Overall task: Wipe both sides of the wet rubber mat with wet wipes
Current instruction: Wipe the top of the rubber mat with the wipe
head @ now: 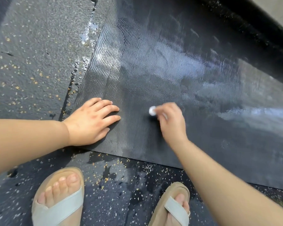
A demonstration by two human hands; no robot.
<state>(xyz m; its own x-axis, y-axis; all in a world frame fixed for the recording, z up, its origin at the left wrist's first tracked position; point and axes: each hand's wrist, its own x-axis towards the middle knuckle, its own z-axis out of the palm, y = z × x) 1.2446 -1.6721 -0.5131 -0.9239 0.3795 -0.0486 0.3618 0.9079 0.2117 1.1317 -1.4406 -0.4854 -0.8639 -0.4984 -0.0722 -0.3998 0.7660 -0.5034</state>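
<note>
1. Wiping is under way on the upper face of the rubber mat [153,70], which lies flat on the speckled floor [31,62] just ahead of the person's feet.
2. The left hand [90,121] rests palm down near the mat's left edge, with fingers straight and slightly spread. It holds nothing and probably steadies the mat.
3. The right hand [171,121], somewhat blurred, curls its fingers round a small white wad, the wet wipe [152,110], held against the ribbed surface.
4. Wet sheen and streaks cover much of the visible face, so this side looks partly wiped. The underside is hidden and, judging by how the mat lies, probably still has to be turned up and wiped.
5. Counted: one mat, one wipe, two hands and two sandals [57,201].
</note>
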